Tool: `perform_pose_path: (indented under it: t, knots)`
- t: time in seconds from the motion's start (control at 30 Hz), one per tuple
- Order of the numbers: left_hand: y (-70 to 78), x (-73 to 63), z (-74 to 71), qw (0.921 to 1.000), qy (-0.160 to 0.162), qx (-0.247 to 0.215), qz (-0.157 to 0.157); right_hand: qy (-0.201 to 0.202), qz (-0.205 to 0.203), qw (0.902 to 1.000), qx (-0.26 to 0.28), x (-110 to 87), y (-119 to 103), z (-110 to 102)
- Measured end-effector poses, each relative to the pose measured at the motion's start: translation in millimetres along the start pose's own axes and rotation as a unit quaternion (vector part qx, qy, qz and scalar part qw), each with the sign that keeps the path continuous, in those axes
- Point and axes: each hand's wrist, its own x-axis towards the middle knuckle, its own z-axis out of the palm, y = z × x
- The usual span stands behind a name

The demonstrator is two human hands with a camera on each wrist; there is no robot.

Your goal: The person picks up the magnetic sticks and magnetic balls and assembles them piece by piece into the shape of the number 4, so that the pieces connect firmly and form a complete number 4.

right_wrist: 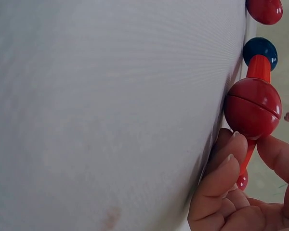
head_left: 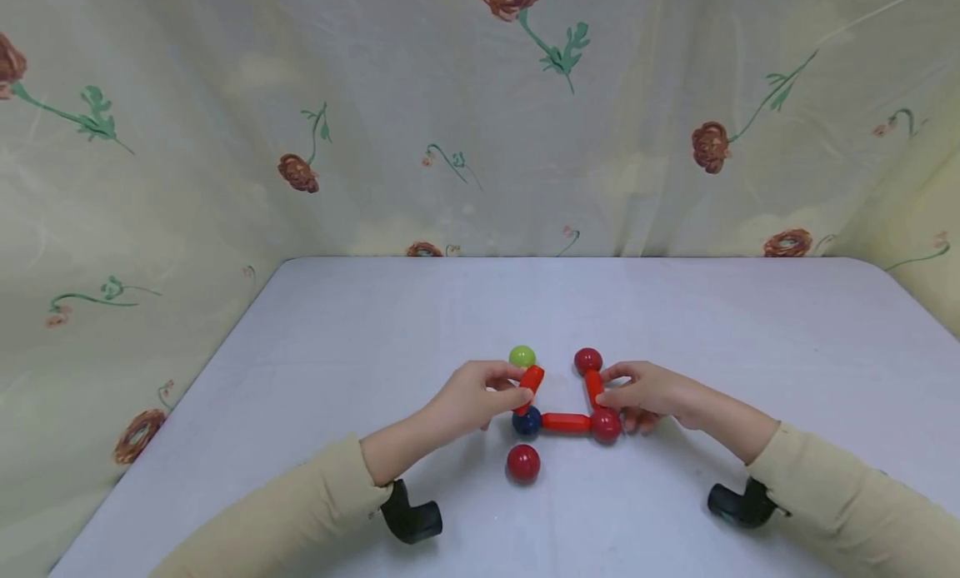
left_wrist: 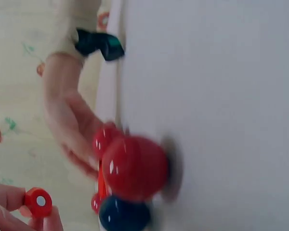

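My left hand pinches a short red rod, tilted above the dark blue ball. In the left wrist view a pale round disc shows on the end of that held rod. A second red rod joins the blue ball to a red ball. From there a third red rod runs back to another red ball. My right hand holds this third rod near the nearer red ball, thumb and fingers on either side.
Behind my left fingertips sits a lime green ball. One loose red ball lies in front of the blue ball on the white table. A flower-patterned curtain hangs behind the table. Both wrists carry black camera mounts.
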Motion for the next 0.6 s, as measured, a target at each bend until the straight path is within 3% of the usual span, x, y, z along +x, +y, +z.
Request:
perform_pose_path:
  t: [0.33, 0.6]
  knots:
    - [9.4, -17.4, 33.4, 0.9924, -0.032, -0.110, -0.044, 0.001, 0.000, 1.0000, 0.000, 0.2, -0.7, 0.7]
    - [9.7, -25.8, 59.5, 0.9902, -0.068, -0.113, -0.046, -0.002, -0.008, 0.9999, 0.007, -0.3, -0.5, 0.2]
